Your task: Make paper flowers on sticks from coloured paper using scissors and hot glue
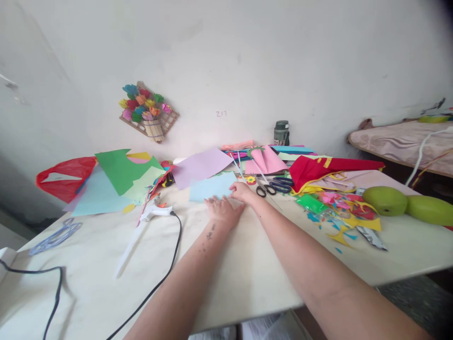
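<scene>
A light blue sheet of paper lies on the pale table in front of me. My left hand rests on its near edge, fingers spread and flat, palm down. At the sheet's near right corner, my right hand has its fingers closed on the paper's edge. Just beyond lies a lilac sheet. To the right are black-handled scissors and a pink paper cone. A white hot glue gun with a black cord lies left of my hands.
Green paper and a red bag occupy the left back. On the right are a red cloth, colourful paper scraps and a green rounded object. A dark bottle stands against the wall. Blue cord loops lie far left.
</scene>
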Available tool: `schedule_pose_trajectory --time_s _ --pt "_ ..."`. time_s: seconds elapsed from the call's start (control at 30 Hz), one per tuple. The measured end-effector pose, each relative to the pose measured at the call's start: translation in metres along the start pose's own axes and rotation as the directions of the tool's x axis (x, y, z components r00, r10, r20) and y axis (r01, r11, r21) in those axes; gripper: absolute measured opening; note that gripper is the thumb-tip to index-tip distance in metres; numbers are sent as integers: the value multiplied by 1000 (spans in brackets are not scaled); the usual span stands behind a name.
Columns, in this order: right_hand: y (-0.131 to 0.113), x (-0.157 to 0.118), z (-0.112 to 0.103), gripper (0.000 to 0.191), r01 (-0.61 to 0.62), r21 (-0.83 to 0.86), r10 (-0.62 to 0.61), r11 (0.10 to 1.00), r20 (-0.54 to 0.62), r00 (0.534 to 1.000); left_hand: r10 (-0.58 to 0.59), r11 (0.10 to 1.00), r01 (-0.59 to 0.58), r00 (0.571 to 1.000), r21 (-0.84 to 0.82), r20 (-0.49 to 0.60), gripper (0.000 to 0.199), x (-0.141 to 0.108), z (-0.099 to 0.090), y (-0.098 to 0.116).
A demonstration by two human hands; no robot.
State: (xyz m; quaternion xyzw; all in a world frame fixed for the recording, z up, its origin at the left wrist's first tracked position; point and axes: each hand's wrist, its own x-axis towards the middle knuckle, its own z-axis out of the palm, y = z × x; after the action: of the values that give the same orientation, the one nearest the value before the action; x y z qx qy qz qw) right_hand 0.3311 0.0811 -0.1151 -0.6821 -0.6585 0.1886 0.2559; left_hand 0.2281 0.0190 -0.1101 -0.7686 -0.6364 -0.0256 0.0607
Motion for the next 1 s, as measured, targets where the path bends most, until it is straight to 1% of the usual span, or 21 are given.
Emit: schedule_pose_trajectory --time_s 0.27,0.5,0.67,0.73,0.83,0.9,1.0 --pt "-1 1 -1 31 -6 -38 7 999 13 1000 28 1000 -28 1000 5 -10 82 -1 -2 -1" --pt "11 6 -8 28 5 -45 -2 999 50 999 55 998 -54 997 22 -53 83 -1 1 -1" --pt "16 5 -15 29 28 -79 -23 997 63 998 56 998 -55 996 25 -66 82 0 2 -1" --pt "16 5 -17 30 29 -80 -23 996 66 998 59 998 -57 996 23 -74 81 0 2 -2" --pt "17 4 -18 30 27 -81 -23 996 61 998 93 996 -92 992 17 -86 75 -2 0 -2" --pt "16 3 -19 29 28 -96 -23 995 55 998 113 994 -112 990 20 -80 71 -2 0 -3" --pt "13 1 -20 28 22 -138 -15 990 51 999 105 994 -104 992 27 -63 69 -2 -1 -2"
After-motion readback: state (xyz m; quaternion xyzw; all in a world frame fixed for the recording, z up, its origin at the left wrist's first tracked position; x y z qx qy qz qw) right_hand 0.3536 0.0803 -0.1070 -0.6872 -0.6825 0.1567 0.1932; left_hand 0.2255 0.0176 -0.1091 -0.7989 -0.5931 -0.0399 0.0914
